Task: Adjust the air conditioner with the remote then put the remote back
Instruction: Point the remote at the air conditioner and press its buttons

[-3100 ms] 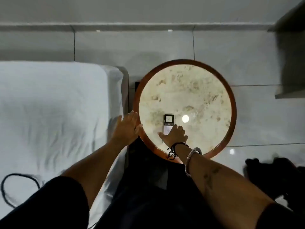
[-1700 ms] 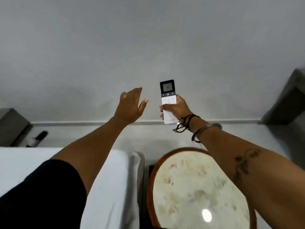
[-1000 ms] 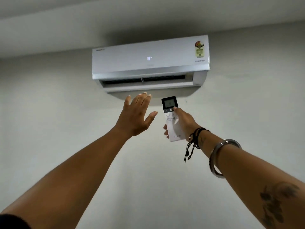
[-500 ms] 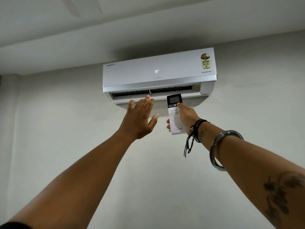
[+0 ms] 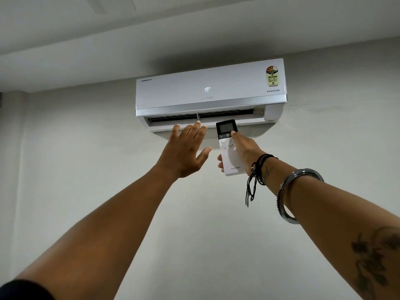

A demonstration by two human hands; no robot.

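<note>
A white air conditioner (image 5: 211, 92) hangs high on the wall, its front display reading 19 and its louvre open. My right hand (image 5: 243, 149) holds a white remote (image 5: 228, 156) with a dark screen, raised and pointed up at the unit. The thumb rests on the right end of the dark button strip just under the screen. My left hand (image 5: 186, 151) is raised beside the remote, to its left, fingers spread and holding nothing. Its fingertips overlap the unit's lower edge in the view.
A plain grey wall (image 5: 86, 169) fills the view below and beside the unit, with the ceiling (image 5: 151, 29) above. A metal bangle (image 5: 290, 195) and black threads (image 5: 255, 176) sit on my right wrist. The bedside table is out of view.
The remote was lifted off the round table and raised toward the unit as the view tilted up. The display has changed from 18 to 19. Both hands rose slightly.
</note>
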